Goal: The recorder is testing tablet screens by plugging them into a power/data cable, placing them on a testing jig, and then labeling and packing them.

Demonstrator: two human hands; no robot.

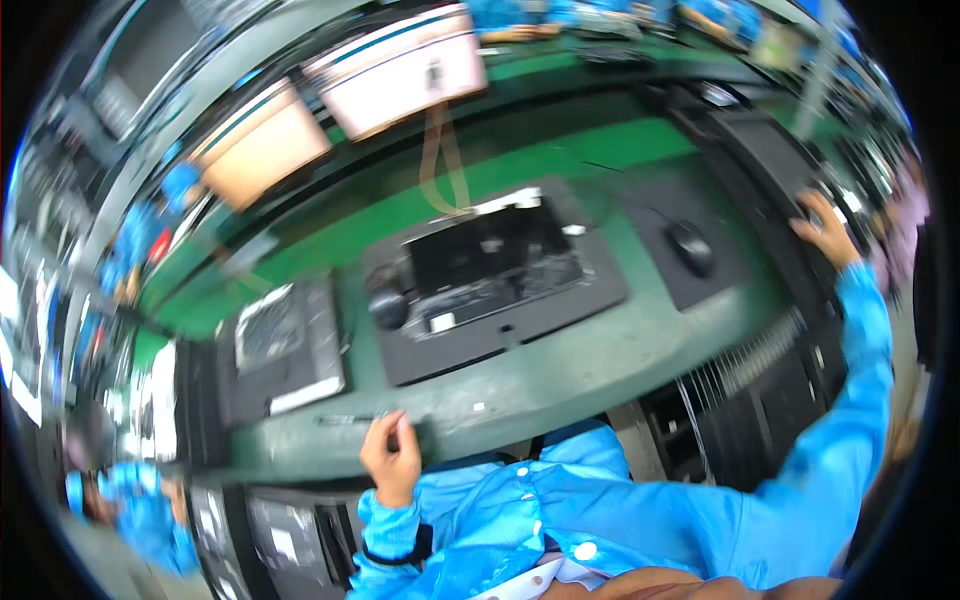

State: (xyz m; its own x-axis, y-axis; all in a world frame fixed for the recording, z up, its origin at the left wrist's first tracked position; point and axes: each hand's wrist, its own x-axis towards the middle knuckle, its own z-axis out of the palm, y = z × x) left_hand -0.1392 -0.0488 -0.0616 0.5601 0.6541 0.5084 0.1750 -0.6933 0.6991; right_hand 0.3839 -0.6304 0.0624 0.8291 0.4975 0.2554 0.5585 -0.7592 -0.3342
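My left hand (392, 455) is at the front edge of the green bench (560, 375), its fingers curled in. A thin dark pen-like tool (345, 420) lies just left of its fingertips; whether the hand touches it cannot be made out. Far to the right, my outstretched right hand (830, 235) has its fingers apart beside a long black tray (765, 150) and small shiny items. In the middle a black laptop-like panel (490, 250), partly covered in clear film, rests on a dark grey mat (450, 355). A round black object (388, 308) sits at the panel's left.
A black mouse (690, 248) lies on a dark pad (680, 285) to the right. At left, a film-wrapped part (270, 330) rests on a dark board (330, 350). Pale bins (400, 70) stand behind, a strap (440, 170) hanging down. Black cases (290, 535) stand below. Blue-clothed people (140, 515) work nearby.
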